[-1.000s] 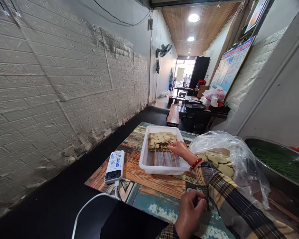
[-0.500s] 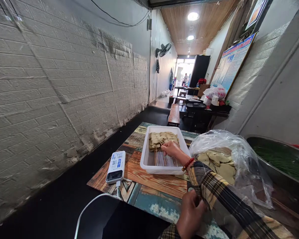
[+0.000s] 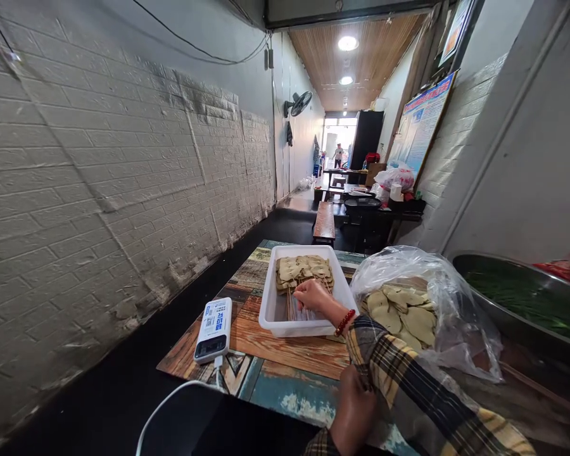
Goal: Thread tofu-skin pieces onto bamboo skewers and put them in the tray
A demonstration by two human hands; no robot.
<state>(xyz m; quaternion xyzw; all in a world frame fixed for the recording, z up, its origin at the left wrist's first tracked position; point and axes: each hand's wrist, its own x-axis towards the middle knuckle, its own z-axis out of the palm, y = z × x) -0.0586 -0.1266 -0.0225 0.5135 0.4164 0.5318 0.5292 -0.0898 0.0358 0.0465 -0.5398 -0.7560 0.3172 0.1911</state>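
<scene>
The whole room sits lower and farther left in our view than half a second ago, from the long brick-patterned wall [image 3: 99,164] down to our one wood-patterned table [image 3: 285,345]. At its right, one metal basin [image 3: 532,342] holds greens [image 3: 517,304]. Just beside the basin stands one clear plastic bag [image 3: 458,316] with pale slices [image 3: 401,313] inside, overlapping too much for us to count. Our right plaid sleeve [image 3: 408,373] crosses in front of the table and stands in the way, hiding part of our left hand.

The one white tray [image 3: 285,329] rests left of the bag, a layered pile [image 3: 304,269] of pale pieces at its far end. Our right hand [image 3: 316,297] is in the tray, its fingertips nearer the tray's left side than a second ago. Our left hand [image 3: 354,408] is low at the table's near edge; its fingers are hidden, so we cannot tell its grip.

One white device [image 3: 213,329] lies left of the tray, with one white cable [image 3: 171,402] plugged in. Smallest are the thin sticks [image 3: 289,307], several, partly covered by our right hand. Its thumb and fingertips bend together at them; whether they pinch one, we cannot tell.
</scene>
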